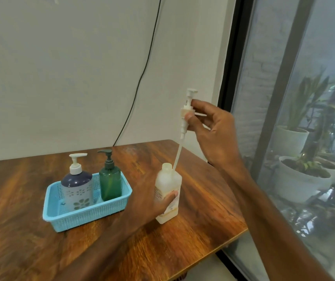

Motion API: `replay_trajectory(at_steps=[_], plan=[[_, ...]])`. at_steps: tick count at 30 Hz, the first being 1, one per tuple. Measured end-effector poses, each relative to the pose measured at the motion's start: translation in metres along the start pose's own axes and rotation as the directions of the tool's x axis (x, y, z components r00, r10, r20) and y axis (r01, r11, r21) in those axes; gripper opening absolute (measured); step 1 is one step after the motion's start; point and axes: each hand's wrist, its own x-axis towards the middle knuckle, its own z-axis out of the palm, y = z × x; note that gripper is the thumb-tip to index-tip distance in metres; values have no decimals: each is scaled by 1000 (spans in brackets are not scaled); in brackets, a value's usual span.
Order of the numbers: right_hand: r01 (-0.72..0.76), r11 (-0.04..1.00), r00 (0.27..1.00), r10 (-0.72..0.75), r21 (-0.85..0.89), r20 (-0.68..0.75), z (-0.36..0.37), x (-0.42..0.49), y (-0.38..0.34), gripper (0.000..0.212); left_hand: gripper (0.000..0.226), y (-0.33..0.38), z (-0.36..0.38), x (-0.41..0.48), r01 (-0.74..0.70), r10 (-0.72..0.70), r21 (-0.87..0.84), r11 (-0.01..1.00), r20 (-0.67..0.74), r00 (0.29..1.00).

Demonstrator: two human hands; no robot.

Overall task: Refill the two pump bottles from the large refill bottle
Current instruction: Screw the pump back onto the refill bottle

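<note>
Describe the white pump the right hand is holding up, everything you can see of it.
The pump is white plastic: a nozzle head on top, a collar, a stepped stem, then a long translucent dip tube. The right hand pinches it at the collar, holding it raised and slightly tilted above the refill bottle, which the left hand grips. The tube's lower end reaches the bottle's shoulder beside the open neck; whether it touches is unclear.

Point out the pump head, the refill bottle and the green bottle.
pump head (186,112): head view, on its collar.
refill bottle (168,180): head view, on its upper body.
green bottle (110,183): head view, on its body.
</note>
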Motion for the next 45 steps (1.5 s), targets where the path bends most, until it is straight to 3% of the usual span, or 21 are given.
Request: replay_trajectory(at_steps=[3, 11, 28, 33, 39, 45], plan=[[60, 998, 998, -60, -15, -3, 4, 13, -12, 29, 88, 0, 0, 0, -20, 20, 13, 1000, 2, 1000], [52, 997, 998, -51, -57, 26, 24, 9, 13, 34, 87, -6, 4, -1, -27, 27, 1, 1000, 0, 1000], [122, 993, 993, -122, 10, -1, 18, 28, 9, 25, 87, -11, 5, -1, -88, 88, 6, 996, -8, 996], [-11, 999, 995, 14, -30, 101, 26, 7, 33, 32, 87, -6, 3, -2, -76, 76, -9, 997, -4, 997], [-163, 969, 932, 213, -186, 294, 29, -43, 68, 29, 81, -5, 1, -3, -73, 73, -15, 997, -16, 997], [-191, 956, 940, 244, -224, 237, 33, -64, 84, 36, 83, -4, 1, -2, -50, 50, -9, 999, 1, 999]])
